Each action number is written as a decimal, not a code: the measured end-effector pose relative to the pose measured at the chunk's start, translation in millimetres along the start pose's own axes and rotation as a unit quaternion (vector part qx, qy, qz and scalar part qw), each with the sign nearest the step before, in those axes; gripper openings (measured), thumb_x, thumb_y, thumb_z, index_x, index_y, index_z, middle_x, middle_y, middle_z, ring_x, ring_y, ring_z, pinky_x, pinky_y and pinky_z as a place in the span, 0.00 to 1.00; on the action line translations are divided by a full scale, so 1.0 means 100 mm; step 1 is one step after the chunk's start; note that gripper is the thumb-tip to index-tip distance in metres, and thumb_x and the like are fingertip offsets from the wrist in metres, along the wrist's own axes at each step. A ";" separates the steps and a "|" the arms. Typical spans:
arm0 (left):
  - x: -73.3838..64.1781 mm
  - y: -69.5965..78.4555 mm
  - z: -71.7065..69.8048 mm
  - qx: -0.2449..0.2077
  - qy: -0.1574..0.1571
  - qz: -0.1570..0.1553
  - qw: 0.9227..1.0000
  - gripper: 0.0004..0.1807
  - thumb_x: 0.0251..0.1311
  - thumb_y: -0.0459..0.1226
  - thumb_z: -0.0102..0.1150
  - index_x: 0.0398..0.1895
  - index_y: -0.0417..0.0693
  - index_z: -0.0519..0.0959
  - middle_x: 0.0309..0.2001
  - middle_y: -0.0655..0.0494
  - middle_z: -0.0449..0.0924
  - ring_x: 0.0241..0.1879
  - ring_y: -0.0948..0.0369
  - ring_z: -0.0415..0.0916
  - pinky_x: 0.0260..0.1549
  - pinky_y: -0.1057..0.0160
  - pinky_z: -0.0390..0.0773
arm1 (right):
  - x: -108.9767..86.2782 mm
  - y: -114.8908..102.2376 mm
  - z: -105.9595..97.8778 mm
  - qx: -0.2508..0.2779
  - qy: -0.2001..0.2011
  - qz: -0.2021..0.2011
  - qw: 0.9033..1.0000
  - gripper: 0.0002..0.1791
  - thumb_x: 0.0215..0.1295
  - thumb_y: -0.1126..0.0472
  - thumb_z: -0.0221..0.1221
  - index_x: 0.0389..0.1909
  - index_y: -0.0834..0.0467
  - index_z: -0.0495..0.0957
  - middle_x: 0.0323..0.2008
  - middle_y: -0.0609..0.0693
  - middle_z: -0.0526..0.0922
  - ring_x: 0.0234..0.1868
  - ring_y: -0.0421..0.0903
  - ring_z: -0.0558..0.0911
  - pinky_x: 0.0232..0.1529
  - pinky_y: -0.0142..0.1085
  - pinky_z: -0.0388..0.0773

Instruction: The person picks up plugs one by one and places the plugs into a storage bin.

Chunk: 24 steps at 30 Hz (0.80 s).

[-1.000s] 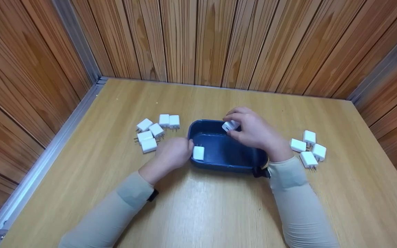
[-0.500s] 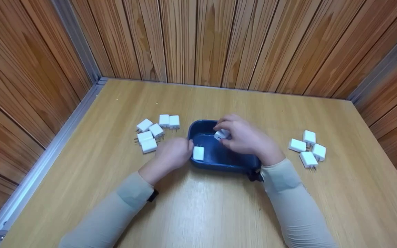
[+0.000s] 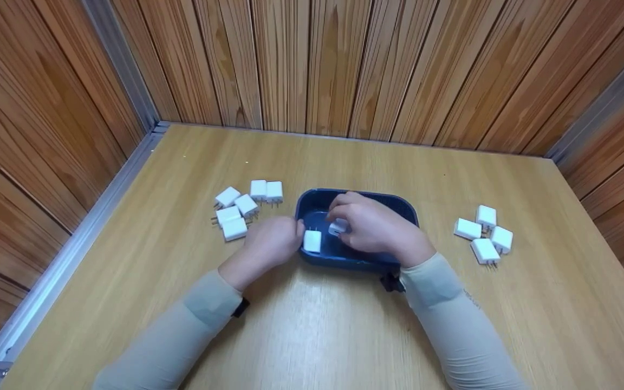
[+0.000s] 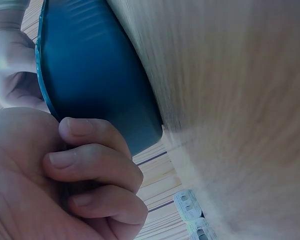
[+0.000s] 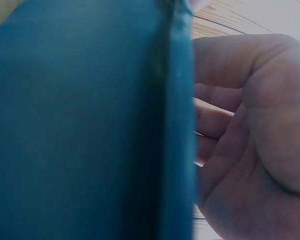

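Observation:
A dark blue tray (image 3: 377, 264) stands in the middle of the table. My left hand (image 3: 274, 241) grips the rim at its left end; curled fingers (image 4: 92, 157) lie against the outer wall in the left wrist view. One white USB wall charger (image 3: 312, 241) lies in the tray beside that hand, prongs facing away from me. My right hand (image 3: 374, 225) reaches over the near rim and pinches another white USB charger (image 3: 337, 227) low inside the tray, partly covered by the fingers. The tray wall (image 5: 80, 120) hides that charger in the right wrist view.
Several white chargers (image 3: 234, 229) lie in a loose cluster left of the tray. Another group of chargers (image 3: 485, 251) lies to the right on the wooden table (image 3: 312, 336). Wood-panelled walls (image 3: 333, 65) close off the back and sides.
My right hand has moved left and nearer to me, lowering the charger into the tray, close to the one lying there. My left hand has stayed at the rim.

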State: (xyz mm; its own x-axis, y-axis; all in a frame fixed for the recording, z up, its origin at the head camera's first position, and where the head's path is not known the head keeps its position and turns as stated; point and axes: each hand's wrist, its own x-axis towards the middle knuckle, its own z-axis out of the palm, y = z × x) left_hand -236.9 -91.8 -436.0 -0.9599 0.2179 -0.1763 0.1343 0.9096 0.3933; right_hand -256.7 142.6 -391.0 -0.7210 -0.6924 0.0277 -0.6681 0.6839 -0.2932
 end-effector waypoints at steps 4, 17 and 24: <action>0.00 0.00 0.00 -0.003 -0.001 0.000 1.000 0.27 0.91 0.51 0.42 0.32 0.52 0.82 0.26 0.53 0.78 0.26 0.54 0.77 0.31 0.57 0.73 | 0.01 -0.01 0.05 -0.010 -0.010 -0.007 1.000 0.16 0.72 0.67 0.70 0.59 0.59 0.90 0.61 0.53 0.85 0.61 0.51 0.84 0.68 0.50 0.81; 0.01 0.02 -0.02 -0.006 -0.021 -0.017 1.000 0.27 0.91 0.51 0.41 0.33 0.52 0.82 0.27 0.53 0.79 0.26 0.55 0.78 0.29 0.57 0.73 | 0.07 -0.01 0.20 -0.001 -0.031 -0.013 0.999 0.21 0.69 0.72 0.68 0.61 0.57 0.89 0.57 0.51 0.86 0.57 0.48 0.83 0.67 0.48 0.81; 0.01 0.01 -0.02 -0.021 -0.030 -0.032 0.999 0.27 0.91 0.52 0.41 0.35 0.52 0.83 0.27 0.53 0.80 0.26 0.55 0.79 0.31 0.57 0.74 | 0.11 0.03 0.26 0.026 -0.049 -0.008 0.998 0.25 0.68 0.74 0.70 0.66 0.57 0.86 0.59 0.51 0.86 0.58 0.47 0.83 0.68 0.48 0.80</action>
State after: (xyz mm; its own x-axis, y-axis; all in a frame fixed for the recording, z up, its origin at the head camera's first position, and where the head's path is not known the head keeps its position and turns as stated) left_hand -238.5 -91.3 -434.1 -0.9498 0.1807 -0.2552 0.0604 0.9069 0.4170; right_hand -261.3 131.0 -416.4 -0.6867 -0.7244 -0.0605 -0.6675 0.6613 -0.3422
